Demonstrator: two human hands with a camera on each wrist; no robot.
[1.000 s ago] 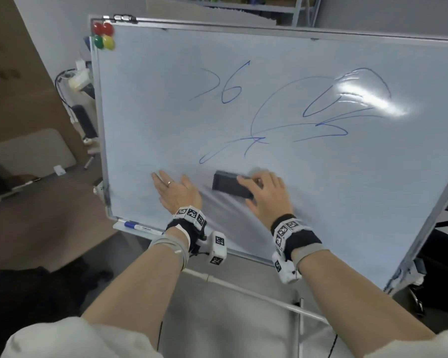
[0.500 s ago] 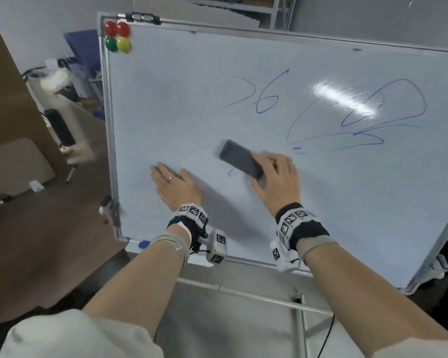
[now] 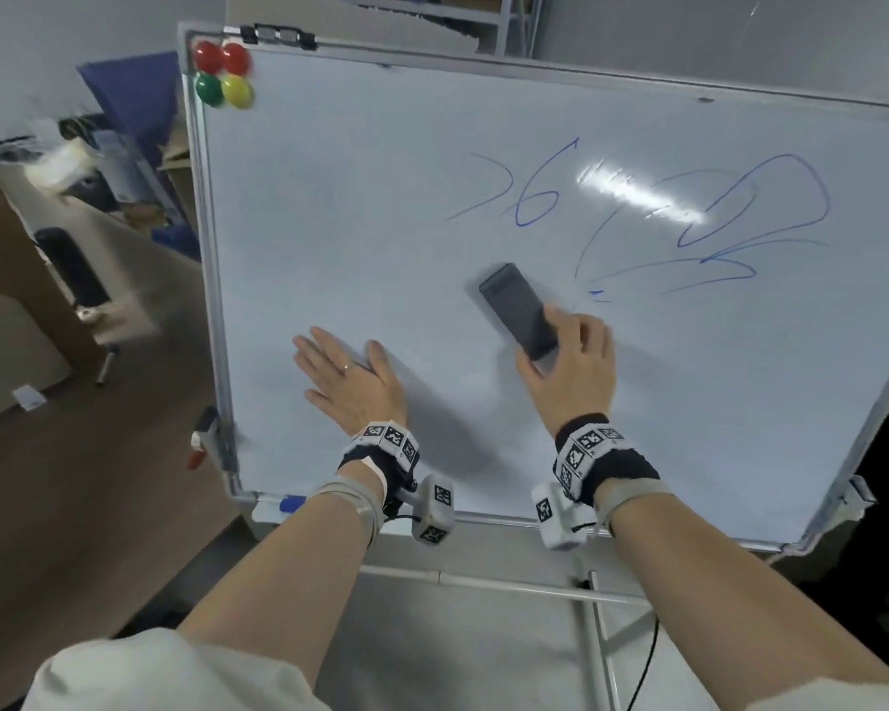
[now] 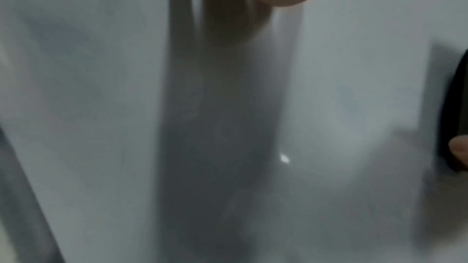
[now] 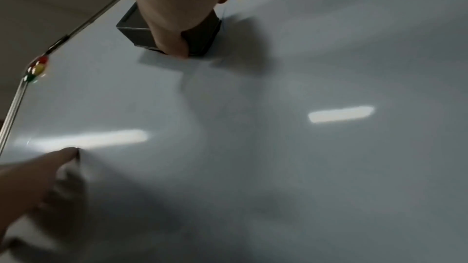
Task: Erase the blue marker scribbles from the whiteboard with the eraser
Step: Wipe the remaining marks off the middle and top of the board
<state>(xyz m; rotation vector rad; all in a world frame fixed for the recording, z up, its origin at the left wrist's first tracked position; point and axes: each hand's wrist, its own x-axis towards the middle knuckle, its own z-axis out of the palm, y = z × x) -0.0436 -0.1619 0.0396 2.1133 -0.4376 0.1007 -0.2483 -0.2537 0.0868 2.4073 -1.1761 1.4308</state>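
Observation:
The whiteboard stands tilted on its stand. Blue scribbles cover its upper right, with a smaller "6"-like mark to their left. My right hand grips the black eraser and presses it flat on the board, just lower left of the scribbles. The eraser shows under my thumb in the right wrist view. My left hand lies flat on the board's lower left, fingers straight. In the left wrist view only the board and the eraser's edge show.
Red, green and yellow magnets sit at the board's top left corner. A blue marker lies in the tray under the lower left edge. Left of the board are a desk with clutter and a dark floor.
My right hand has swept the eraser up and to the right, wiping away the lower left strokes of the scribble. The left hand has stayed flat in place; my view has shifted.

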